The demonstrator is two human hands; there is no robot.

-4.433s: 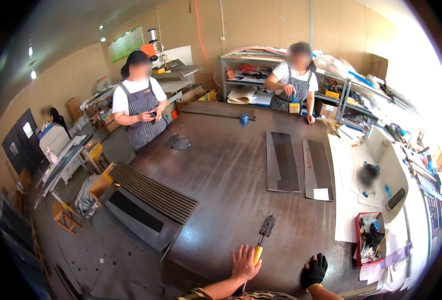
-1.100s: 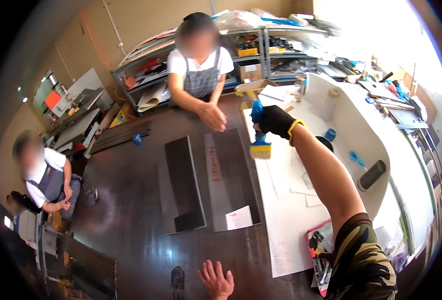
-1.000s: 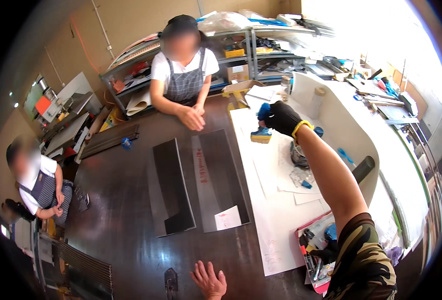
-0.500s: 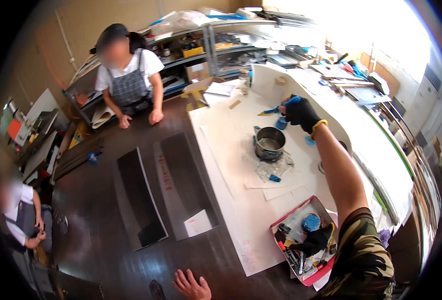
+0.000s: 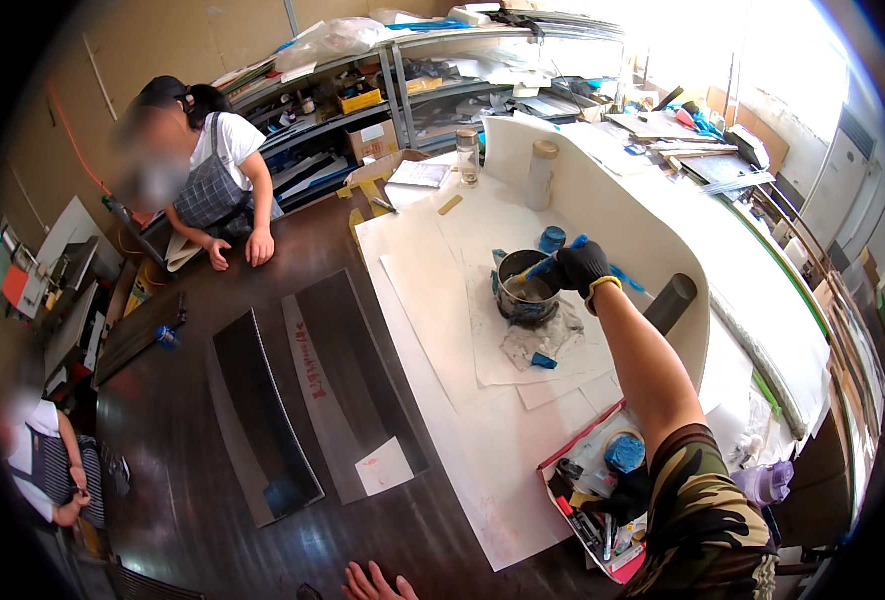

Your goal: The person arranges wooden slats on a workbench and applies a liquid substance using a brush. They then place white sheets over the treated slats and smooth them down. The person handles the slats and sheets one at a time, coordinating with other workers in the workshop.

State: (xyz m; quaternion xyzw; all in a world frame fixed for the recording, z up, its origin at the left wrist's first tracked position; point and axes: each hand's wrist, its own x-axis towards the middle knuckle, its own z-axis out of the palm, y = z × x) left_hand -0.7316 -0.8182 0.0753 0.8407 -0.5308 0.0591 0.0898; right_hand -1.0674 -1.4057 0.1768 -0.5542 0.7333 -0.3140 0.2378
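My right hand, in a black glove with a yellow cuff, is closed around a blue-handled brush. The brush's tip reaches down into a dark round pot, which stands on crumpled clear plastic over white sheets. Behind the pot sits a small blue roll, and a small blue piece lies in front. At the lower edge, my bare left hand rests on the dark tabletop, fingers spread and holding nothing; the frame cuts off part of it.
Two dark curved panels lie on the table, one bearing a white paper. A red-rimmed box of pens and tape is partly behind my right arm. Glass jars stand farther back. Two people are at the left.
My right hand has moved down and toward the pot, bringing the brush from above the blue roll into it. The far person leans farther left. The view has shifted slightly.
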